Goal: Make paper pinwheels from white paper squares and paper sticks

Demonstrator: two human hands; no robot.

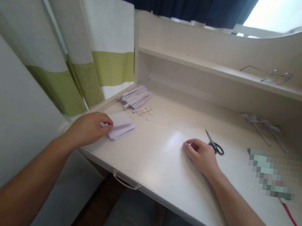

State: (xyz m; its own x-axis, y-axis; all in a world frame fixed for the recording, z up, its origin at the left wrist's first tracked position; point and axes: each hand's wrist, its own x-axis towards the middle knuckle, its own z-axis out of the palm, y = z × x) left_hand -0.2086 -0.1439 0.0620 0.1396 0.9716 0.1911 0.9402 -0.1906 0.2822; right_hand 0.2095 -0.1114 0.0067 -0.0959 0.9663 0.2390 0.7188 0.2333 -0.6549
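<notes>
At the left edge of the desk my left hand (91,129) is closed, thumb and fingers pinching a white paper sheet (120,120). The sheet is lifted over a small stack of paper (122,134), partly covering it. My right hand (200,155) rests on the desk, fingers curled and thumb against the fingertips, with nothing visible in it. Just beyond that hand lies a pair of scissors (216,147) with black handles, blades pointing away and partly open or shut, which I cannot tell.
A pile of thin rolled paper strips (135,96) and small scraps (145,111) lie at the back left. Glasses (271,74) sit on the shelf (191,64). To the right are two white stick-like items (266,131), a blurred phone-like object (269,176) and a red cable (295,223).
</notes>
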